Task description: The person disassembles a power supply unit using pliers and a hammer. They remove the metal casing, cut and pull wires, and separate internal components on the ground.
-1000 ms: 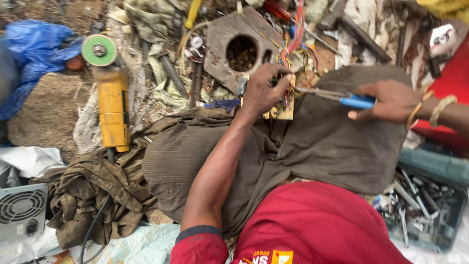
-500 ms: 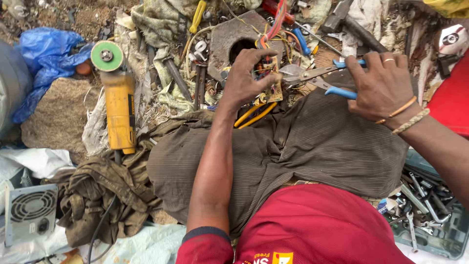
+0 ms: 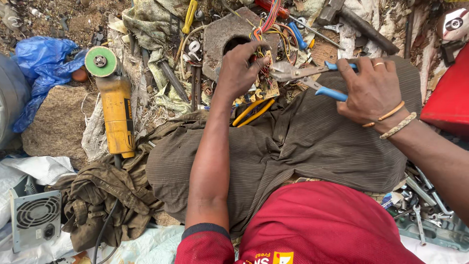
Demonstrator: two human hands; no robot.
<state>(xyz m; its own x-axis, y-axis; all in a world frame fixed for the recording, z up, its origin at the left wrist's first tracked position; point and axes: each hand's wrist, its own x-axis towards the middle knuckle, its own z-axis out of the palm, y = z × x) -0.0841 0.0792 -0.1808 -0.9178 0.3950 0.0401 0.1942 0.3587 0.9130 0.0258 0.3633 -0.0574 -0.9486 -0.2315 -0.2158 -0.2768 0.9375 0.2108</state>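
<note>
My left hand (image 3: 240, 68) grips a small circuit board (image 3: 266, 88) with a bundle of coloured wires (image 3: 267, 22) rising from it, held just above my lap. My right hand (image 3: 373, 88) holds blue-handled pliers (image 3: 312, 78); their metal jaws point left and meet the board beside my left fingers. Both hands hover over my brown striped trousers (image 3: 303, 146). Two yellow cables (image 3: 251, 112) curl out below the board.
A yellow angle grinder (image 3: 115, 105) with a green disc lies at the left. A square metal plate with a round hole (image 3: 222, 36) sits behind the hands among scattered tools. A grey power supply box (image 3: 35, 220) is lower left, a tray of wrenches (image 3: 422, 215) lower right, a red object (image 3: 449, 98) at the right.
Both hands have shifted slightly, with the pliers' jaws now closed in on the board. The view has tilted, so the hands sit lower in the picture.
</note>
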